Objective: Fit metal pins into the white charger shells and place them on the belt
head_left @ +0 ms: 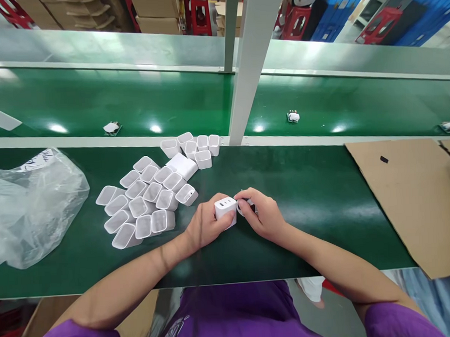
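In the head view my left hand (208, 220) is closed around a white charger housing (226, 205), whose port slots face up. Close by on its right, the fingertips of my right hand (262, 212) pinch a small white and dark part (245, 206). My fingers cover most of that part, so its kind is unclear, as is whether it touches the housing. To the left, several open white plastic housings (139, 207) stand in a cluster on the green bench (304, 185). A white block (182, 166) sits among them, and a smaller group of housings (202, 159) stands behind.
A clear plastic bag (44, 211) lies at the left, a cardboard sheet (412, 195) at the right. Beyond a metal rail, small circuit boards (112, 128) rest on a green conveyor belt (192, 100). A white upright post (248, 63) rises at the bench's back edge.
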### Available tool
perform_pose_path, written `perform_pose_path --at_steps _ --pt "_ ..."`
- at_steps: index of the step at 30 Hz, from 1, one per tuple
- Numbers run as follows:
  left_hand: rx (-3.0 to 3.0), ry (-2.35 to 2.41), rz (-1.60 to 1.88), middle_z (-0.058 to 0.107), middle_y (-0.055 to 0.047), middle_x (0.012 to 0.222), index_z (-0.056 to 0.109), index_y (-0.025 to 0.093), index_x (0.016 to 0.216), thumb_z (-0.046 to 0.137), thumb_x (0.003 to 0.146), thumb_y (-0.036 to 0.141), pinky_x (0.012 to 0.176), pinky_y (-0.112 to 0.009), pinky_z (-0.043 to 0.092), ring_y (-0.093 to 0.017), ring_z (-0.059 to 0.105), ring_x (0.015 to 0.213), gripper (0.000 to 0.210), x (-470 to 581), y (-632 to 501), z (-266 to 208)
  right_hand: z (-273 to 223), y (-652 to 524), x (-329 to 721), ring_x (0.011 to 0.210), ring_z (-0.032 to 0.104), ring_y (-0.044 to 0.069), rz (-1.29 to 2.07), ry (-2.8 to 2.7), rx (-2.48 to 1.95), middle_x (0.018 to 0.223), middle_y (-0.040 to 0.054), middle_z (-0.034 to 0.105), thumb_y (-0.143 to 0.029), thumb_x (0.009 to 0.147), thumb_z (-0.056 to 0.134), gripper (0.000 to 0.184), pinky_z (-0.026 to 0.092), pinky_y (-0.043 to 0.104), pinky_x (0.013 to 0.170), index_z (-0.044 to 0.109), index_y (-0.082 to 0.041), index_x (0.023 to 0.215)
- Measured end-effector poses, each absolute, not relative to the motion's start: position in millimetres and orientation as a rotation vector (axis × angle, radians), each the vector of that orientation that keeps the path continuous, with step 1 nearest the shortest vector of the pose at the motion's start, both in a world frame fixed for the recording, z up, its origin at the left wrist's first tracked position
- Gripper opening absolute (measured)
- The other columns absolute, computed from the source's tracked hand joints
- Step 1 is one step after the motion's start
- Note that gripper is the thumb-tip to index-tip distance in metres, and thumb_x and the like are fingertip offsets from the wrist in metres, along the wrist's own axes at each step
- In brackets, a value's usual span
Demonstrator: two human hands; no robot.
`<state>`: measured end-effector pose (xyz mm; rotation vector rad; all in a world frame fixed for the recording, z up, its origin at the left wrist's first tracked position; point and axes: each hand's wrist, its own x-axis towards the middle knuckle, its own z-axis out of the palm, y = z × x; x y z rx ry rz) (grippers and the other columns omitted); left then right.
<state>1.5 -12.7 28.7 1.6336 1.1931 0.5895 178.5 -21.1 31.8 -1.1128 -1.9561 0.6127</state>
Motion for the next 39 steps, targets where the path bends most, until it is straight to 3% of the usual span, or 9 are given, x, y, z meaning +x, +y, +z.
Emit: perform_pose_path --at_steps 9,16,19,23,27,30,33,39 --pt "1.779 1.376 0.608 0.062 0.0 0.068 0.055 0.019 0.084 0.052 0.076 0.034 0.055 -0.026 0.038 -0.015 0.056 0.058 0.017 7 -20 25 13 -27 173 0.058 0.053 0.012 0.218 -2.1 -1.061 0.072 0.002 0.056 -0.016 0.096 0.038 0.018 0.042 0.021 0.049 0.055 -0.016 0.101" --pt "1.4 0.999 0.764 0.071 -0.004 0.089 0.053 0.019 0.101 0.053 0.083 0.035 0.067 -0.026 0.046 -0.016 0.063 0.076 0.024 3 -6 19 32 -6 191 0.062 0.061 0.013 0.573 -1.954 -1.28 0.083 0.0016 0.066 -0.029 0.095 0.044 0.018 0.047 0.023 0.058 0.052 -0.02 0.108" --pt "1.125 0.839 0.803 0.073 -0.009 0.094 0.046 0.018 0.104 0.058 0.081 0.037 0.064 -0.027 0.049 -0.018 0.066 0.074 0.031 3 -2 15 24 17 213 0.068 0.062 0.016 0.469 -1.928 -1.442 0.082 0.0034 0.066 -0.03 0.095 0.043 0.016 0.048 0.027 0.064 0.054 -0.02 0.099" --pt "0.917 0.772 0.809 0.07 -0.01 0.105 0.049 0.018 0.098 0.065 0.073 0.033 0.061 -0.031 0.054 -0.021 0.069 0.072 0.033 3 -1 17 5 44 237 0.078 0.06 0.023 0.309 -2.059 -1.566 0.082 0.0072 0.065 -0.026 0.092 0.043 0.017 0.049 0.035 0.072 0.058 -0.019 0.089" --pt "0.821 0.812 0.838 0.069 -0.005 0.088 0.053 0.017 0.094 0.067 0.072 0.035 0.059 -0.031 0.056 -0.022 0.07 0.069 0.031 6 0 21 5 42 236 0.096 0.057 0.029 0.038 -2.092 -1.495 0.099 0.0136 0.062 -0.026 0.091 0.047 0.017 0.048 0.044 0.082 0.062 -0.018 0.089" --pt "0.761 0.85 0.861 0.066 -0.003 0.072 0.054 0.016 0.087 0.063 0.076 0.043 0.051 -0.028 0.053 -0.02 0.068 0.06 0.031 10 -2 22 16 20 213 0.105 0.056 0.025 0.071 -2.115 -1.138 0.108 0.0114 0.059 -0.034 0.092 0.052 0.019 0.048 0.042 0.09 0.059 -0.02 0.103" --pt "0.676 0.844 0.89 0.064 -0.001 0.066 0.055 0.016 0.088 0.06 0.079 0.047 0.051 -0.027 0.052 -0.018 0.065 0.058 0.033 12 -5 21 20 -5 185 0.106 0.056 0.025 0.139 -2.226 -0.816 0.112 0.0121 0.058 -0.05 0.085 0.061 0.047 0.049 0.042 0.091 0.051 -0.019 0.118" --pt "0.638 0.775 0.791 0.068 -0.009 0.091 0.061 0.015 0.102 0.049 0.086 0.055 0.069 -0.032 0.056 -0.02 0.064 0.083 0.044 11 -3 22 32 6 191 0.105 0.057 0.022 0.203 -2.085 -0.956 0.113 0.0098 0.058 -0.026 0.084 0.059 0.042 0.051 0.037 0.088 0.047 -0.022 0.124"
